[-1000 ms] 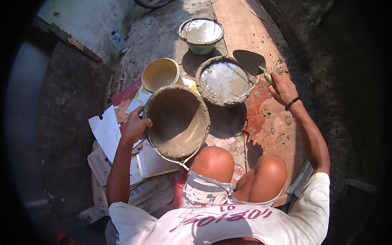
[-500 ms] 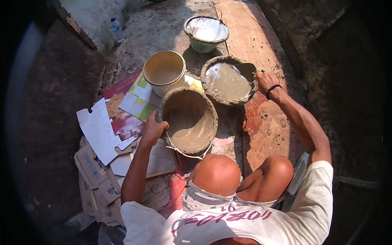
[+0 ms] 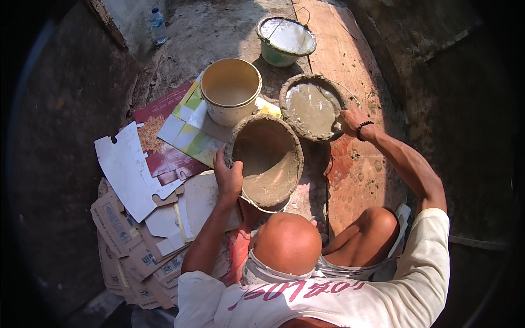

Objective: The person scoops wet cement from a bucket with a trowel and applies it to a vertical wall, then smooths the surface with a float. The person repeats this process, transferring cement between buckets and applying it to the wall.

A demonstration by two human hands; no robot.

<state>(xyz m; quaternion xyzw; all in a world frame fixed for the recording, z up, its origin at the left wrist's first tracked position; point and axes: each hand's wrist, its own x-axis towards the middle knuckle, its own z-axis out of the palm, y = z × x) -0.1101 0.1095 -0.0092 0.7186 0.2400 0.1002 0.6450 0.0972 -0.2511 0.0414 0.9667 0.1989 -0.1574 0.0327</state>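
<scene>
A mud-caked bucket (image 3: 299, 158) tilts just in front of my knee, its inside coated with wet grey cement slurry. My left hand (image 3: 228, 176) grips its left rim, thumb over the edge. Beyond it to the right stands a second caked bucket (image 3: 286, 121), filled with grey-brown slurry (image 3: 313, 111). At this one's right rim, my right hand (image 3: 355, 122) is closed, wearing a dark beaded bracelet; what the fingers hold is hidden. The wire handle of the second bucket arches out past its far right rim.
A cream plastic bucket (image 3: 205, 90) stands behind the tilted one. Farther off is a green bucket (image 3: 276, 57) of whitish liquid. Flattened cardboard (image 3: 117, 218) spreads at left; a plywood sheet (image 3: 358, 180) lies at right. A water bottle (image 3: 158, 27) stands by the wall.
My right hand has moved down along the second bucket's right rim, and that bucket's handle now stands apart from it. My left hand keeps its hold on the tilted bucket.
</scene>
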